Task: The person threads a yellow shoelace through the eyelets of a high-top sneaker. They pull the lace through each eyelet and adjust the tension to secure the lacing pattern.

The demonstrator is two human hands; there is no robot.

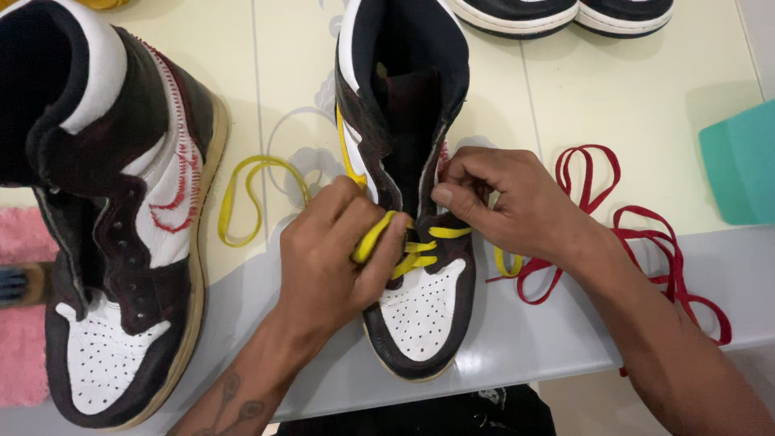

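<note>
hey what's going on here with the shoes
A person is lacing a high-top sneaker with a yellow lace. The left hand pinches the lace, and the right hand holds the shoe's eyelet edge. Only the lowest rows are laced. A second sneaker stands unlaced on the left, and a red lace lies loose on the right.

Two hands in view: left hand (335, 258) and right hand (504, 202), both on the middle shoe. Two high-top sneakers fully on the table (646, 97): one unlaced sneaker (121, 242) at the left edge, one half-laced sneaker (404, 202) at the near edge, centre. Two more shoe soles (565, 16) poke in at the far edge, partly cut off. One yellow lace (250, 194), one red lace (630, 234). One teal object (739, 165) at the right edge. One pink cloth (20, 307) at the left edge.
</note>
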